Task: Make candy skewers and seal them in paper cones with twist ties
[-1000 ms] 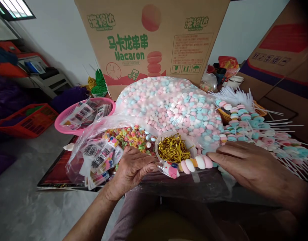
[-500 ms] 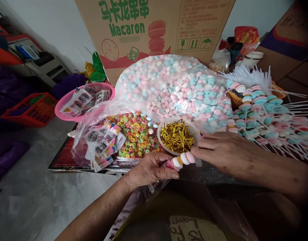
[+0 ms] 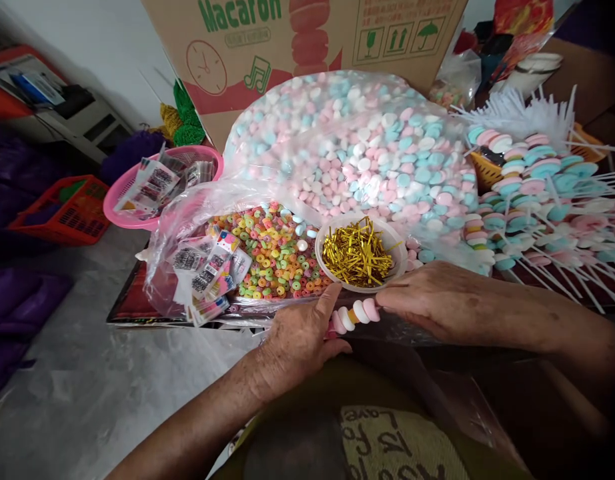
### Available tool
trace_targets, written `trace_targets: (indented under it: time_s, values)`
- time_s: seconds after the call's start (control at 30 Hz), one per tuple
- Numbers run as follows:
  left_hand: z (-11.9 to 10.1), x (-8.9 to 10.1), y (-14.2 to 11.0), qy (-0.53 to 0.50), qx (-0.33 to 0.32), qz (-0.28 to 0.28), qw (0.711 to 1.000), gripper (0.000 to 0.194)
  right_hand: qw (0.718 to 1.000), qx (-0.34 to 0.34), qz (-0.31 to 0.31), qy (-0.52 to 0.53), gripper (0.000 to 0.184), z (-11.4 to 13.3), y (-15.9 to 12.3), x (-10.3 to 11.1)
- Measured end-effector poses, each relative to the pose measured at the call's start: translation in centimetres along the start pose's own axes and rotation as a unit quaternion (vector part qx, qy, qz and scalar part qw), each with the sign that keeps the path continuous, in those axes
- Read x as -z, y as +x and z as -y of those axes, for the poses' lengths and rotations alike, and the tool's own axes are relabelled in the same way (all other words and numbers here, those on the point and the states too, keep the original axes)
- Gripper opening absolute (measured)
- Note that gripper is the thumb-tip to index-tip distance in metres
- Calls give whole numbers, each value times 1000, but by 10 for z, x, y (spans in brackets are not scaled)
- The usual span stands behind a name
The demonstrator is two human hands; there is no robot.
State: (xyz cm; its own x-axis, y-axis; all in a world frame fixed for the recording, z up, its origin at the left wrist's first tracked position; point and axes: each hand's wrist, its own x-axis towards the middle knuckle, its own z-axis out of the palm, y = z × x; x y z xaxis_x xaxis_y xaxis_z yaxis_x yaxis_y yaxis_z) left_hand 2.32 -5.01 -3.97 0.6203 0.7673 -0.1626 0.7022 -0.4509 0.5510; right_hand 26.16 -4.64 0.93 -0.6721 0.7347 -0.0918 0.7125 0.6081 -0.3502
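On the head camera I have both of the wearer's hands just in front of the clear tub (image 3: 398,259), which is filled with gold strips (image 3: 357,252). The candy skewer (image 3: 358,315) slants along the tub's near side, its pink and white pieces set around an orange one. I see the left hand (image 3: 305,327), at the tub's near left, grasping the skewer's lower end, mostly hidden in the fist. The right hand (image 3: 432,297), at the tub's near right, has its fingertips at the far pink piece; I can't tell whether they pinch or only touch it. Left of the tub I make out ring candies (image 3: 277,257), and past them printed packets (image 3: 212,270). Behind the tub swells a plastic bag of pastel candies (image 3: 357,167); well to the tub's right lies a pile of candy sticks (image 3: 542,173).
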Motion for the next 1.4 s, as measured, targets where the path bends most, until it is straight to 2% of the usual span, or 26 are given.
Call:
trace_targets:
  time_s: [0.1,0.17,0.27,0.33,0.4,0.47,0.53,0.57,0.6,0.67,0.73,0.77,0.83,0.9,0.97,1.07,1.17,1.27,1.4]
  values:
    - [-9,-9,6,44,25,14,999,95,994,46,88,-37,11,3,7,-1]
    - [-14,-10,9,8,45,38,998,102,993,57,89,-61,14,3,8,-6]
    - [-9,0,5,-158,77,92,980,116,992,68,84,-64,16,2,2,-18]
    - [3,10,-4,-309,99,154,933,117,993,73,81,-36,17,1,-6,-25]
    - [18,17,-15,-400,126,246,874,97,993,86,77,10,20,1,-12,-29]
    - [28,17,-24,-426,142,341,826,64,992,97,68,49,22,1,-15,-31]
    - [31,11,-30,-437,138,383,802,41,992,104,46,49,21,2,-15,-32]
    - [30,8,-31,-442,135,372,805,36,993,108,28,31,20,2,-14,-33]
    - [28,5,-32,-438,134,343,820,33,994,112,6,5,20,2,-13,-34]
    - [22,2,-31,-359,141,253,887,28,991,121,-35,-54,21,3,-13,-36]
    - [14,4,-30,-162,156,147,963,21,987,123,-44,-89,21,4,-14,-38]
    - [11,6,-29,-40,152,99,983,15,988,118,-35,-93,21,5,-16,-37]
    - [6,9,-28,159,114,28,980,7,992,92,-1,-80,21,7,-18,-33]
    - [3,8,-29,249,57,-2,967,9,997,58,27,-50,17,9,-17,-26]
    - [3,6,-29,265,30,-12,964,16,998,34,46,2,15,12,-14,-19]
    - [3,1,-26,257,48,-13,965,27,997,16,64,49,25,16,-7,-17]
    - [4,2,-19,229,101,20,968,36,999,31,25,-35,15,20,-6,-26]
    - [7,9,-11,159,151,50,974,38,988,88,-42,-123,13,21,-11,-34]
    - [10,17,-7,73,137,105,982,40,976,128,-88,-152,17,15,-16,-34]
